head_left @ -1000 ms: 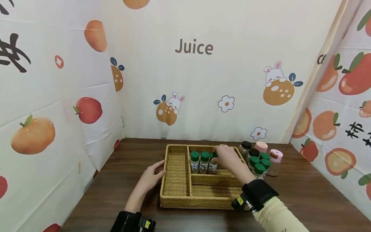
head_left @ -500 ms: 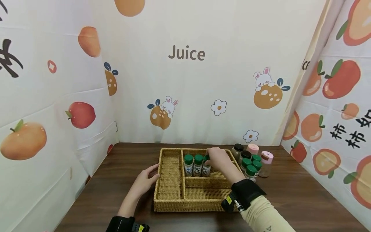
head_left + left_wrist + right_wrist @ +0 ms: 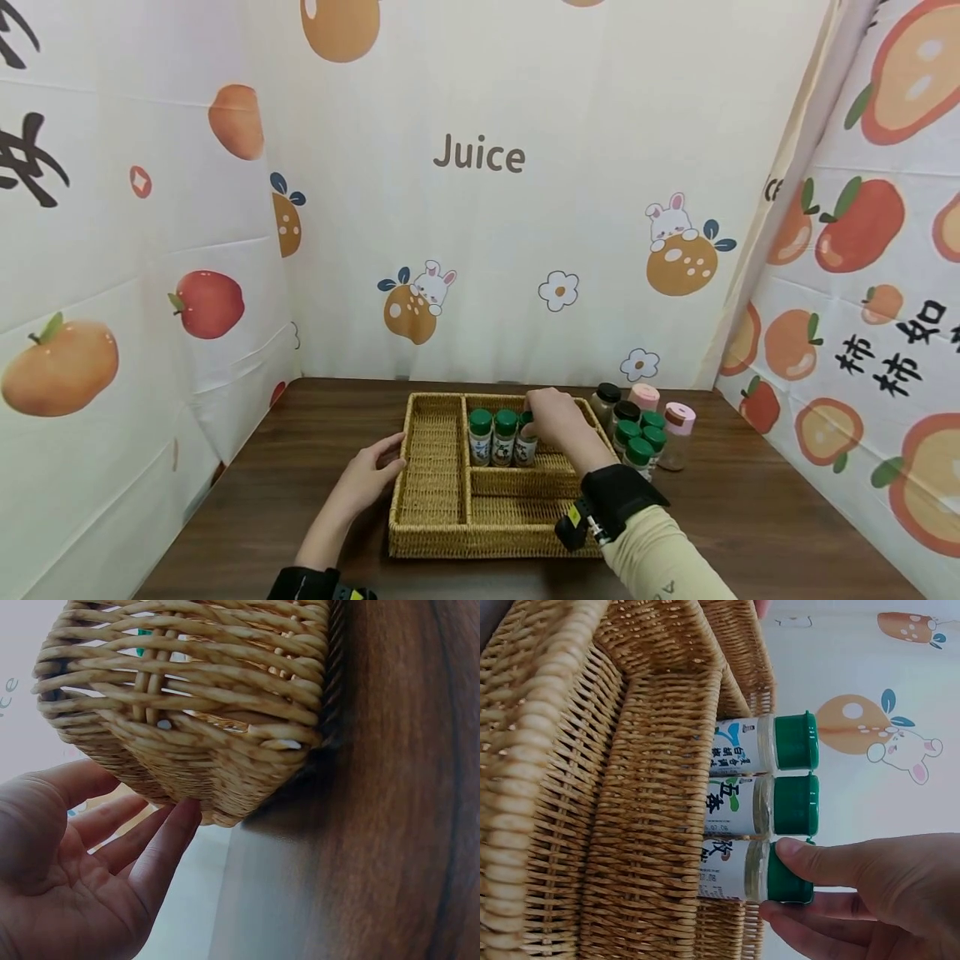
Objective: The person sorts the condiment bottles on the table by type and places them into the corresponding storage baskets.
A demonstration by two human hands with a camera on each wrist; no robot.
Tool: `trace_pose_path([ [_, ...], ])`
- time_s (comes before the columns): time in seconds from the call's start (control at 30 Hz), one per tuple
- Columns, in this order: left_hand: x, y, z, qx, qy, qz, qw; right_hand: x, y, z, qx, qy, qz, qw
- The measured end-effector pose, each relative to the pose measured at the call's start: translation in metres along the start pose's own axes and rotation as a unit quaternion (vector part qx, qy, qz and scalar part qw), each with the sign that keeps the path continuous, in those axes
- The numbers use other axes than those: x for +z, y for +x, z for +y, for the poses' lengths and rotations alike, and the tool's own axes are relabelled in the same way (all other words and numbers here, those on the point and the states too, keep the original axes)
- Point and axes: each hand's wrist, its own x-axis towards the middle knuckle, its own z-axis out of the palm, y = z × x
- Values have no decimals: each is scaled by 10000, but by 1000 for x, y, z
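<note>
In the head view, a woven basket (image 3: 429,542) with several compartments lies on the table. My left hand (image 3: 365,477) is at its left side; in the left wrist view, the loosely extended fingers (image 3: 169,844) touch the woven wall (image 3: 202,697). Three spice jars with green caps stand in a row in the back compartment: a left jar (image 3: 480,442), a middle jar (image 3: 503,446) and a right jar (image 3: 525,452). My right hand (image 3: 561,423) pinches the right jar's green cap (image 3: 789,879) between thumb and fingers, its label facing the right wrist camera.
Right of the basket stand more jars: several green-capped ones (image 3: 639,452), black-capped ones (image 3: 608,393) and pink-capped ones (image 3: 679,419). The wooden table (image 3: 750,517) reaches back to a printed cloth wall (image 3: 480,250), with cloth on both sides too.
The head view has shifted, so the scene sits further left and lower in it. Both hands keep their places at the basket and the right jar.
</note>
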Motion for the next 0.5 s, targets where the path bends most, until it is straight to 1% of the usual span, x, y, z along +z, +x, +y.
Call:
trace_pose_path([
  [0.17, 1, -2, -3, -56, -70, -46, 9999, 1, -2, 2, 78, 97, -154, 9998],
  [0.27, 1, -2, -3, -103, -127, -48, 9999, -1, -5, 8, 162, 199, -149, 9996],
  [0.4, 0, -1, -2, -45, -92, -7, 9999, -10, -11, 25, 308, 380, 14, 9988],
  [0.5, -1, 1, -1, -11, -58, -25, 10000, -20, -18, 45, 271, 436, 136, 9986],
])
